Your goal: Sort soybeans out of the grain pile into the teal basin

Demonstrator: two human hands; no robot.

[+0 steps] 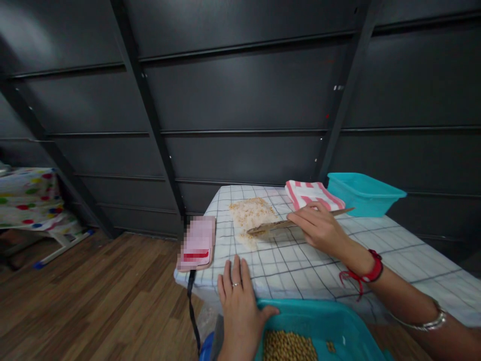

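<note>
My right hand (319, 228) grips a thin, flat brown piece (274, 225), seen nearly edge-on; cardboard or wood, I cannot tell. Its far end touches the near side of a spread pile of pale grains (253, 215) mixed with yellowish ones, on the checked tablecloth (278, 263). My left hand (238, 296) lies with fingers stretched on the cloth by the table's front edge. Its thumb is out over the rim of a teal tub (319, 305) below me. Round tan beans (287, 346), like soybeans, lie in that tub.
A second, turquoise tub (364, 193) stands at the back right, beside a folded pink-and-white striped cloth (311, 193). Near the left edge lies a pink, partly blurred flat item (197, 243) with a black strap (191, 306) hanging down. A dark panelled wall (240, 105) rises behind.
</note>
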